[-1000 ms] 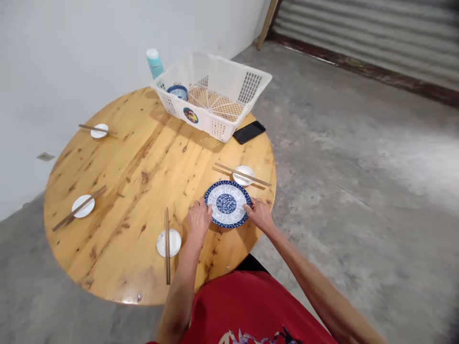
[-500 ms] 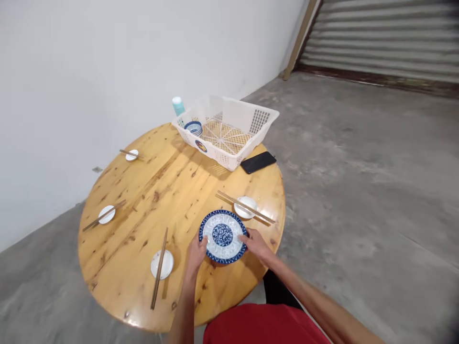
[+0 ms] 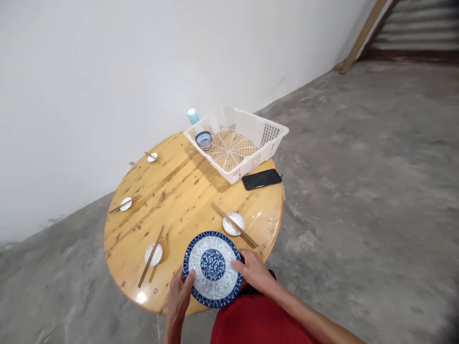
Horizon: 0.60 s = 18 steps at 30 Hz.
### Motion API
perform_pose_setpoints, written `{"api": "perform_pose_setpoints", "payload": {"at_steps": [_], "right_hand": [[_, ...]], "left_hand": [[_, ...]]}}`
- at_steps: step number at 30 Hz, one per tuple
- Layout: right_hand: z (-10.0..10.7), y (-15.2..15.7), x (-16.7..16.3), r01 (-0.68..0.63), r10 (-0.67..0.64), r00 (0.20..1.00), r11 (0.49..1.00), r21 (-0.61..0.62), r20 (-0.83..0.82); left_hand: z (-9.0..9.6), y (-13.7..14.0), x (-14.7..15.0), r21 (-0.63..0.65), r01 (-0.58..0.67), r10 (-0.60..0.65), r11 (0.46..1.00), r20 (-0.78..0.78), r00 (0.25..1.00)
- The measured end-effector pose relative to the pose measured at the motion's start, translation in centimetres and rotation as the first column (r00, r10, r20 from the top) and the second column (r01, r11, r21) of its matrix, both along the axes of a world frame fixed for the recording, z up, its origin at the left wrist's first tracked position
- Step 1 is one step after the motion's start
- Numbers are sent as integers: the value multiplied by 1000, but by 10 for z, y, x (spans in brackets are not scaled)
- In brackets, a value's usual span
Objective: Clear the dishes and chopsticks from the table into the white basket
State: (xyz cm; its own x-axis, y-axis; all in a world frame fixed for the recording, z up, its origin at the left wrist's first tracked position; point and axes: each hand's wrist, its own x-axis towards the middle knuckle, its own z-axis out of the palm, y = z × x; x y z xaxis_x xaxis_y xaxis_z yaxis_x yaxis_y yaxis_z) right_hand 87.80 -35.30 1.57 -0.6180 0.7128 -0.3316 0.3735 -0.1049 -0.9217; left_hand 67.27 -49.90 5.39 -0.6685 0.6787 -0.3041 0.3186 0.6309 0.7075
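A round plate with a blue patterned rim and centre is held between my two hands, over the near edge of the wooden table. My left hand grips its left rim, thumb on top. On the opposite side my right hand has the right rim, its thumb also on the upper face. The fingers underneath are hidden, and I cannot tell whether more than one plate is in the grip. Just beyond the plate lies a small white dish with chopsticks across it.
More small dishes with chopsticks lie along the round table's left side. A white plastic basket at the back holds stacked blue-and-white bowls. Beside it are a black phone and a light-blue bottle. A white wall rises behind.
Both hands have drawn the plate back toward my body, off the tabletop's middle to its near edge. The camera view has shifted, so the table appears farther away.
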Motion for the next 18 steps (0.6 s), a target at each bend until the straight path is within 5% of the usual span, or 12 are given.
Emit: {"api": "perform_pose_setpoints", "payload": {"at_steps": [4,11,18], "right_hand": [[19,33,1,46,-45,998,999,29,-36],[81,101,-1,112,-112,994,994,14,-22],[113,157,-33,-20,24,997,998,57,-74]], "left_hand": [[16,35,-10,70,104,-108,992,54,993],[58,106,-16,209,159,-169,965,31,985],[75,131,-31,210,19,-21,978,8,1000]]}}
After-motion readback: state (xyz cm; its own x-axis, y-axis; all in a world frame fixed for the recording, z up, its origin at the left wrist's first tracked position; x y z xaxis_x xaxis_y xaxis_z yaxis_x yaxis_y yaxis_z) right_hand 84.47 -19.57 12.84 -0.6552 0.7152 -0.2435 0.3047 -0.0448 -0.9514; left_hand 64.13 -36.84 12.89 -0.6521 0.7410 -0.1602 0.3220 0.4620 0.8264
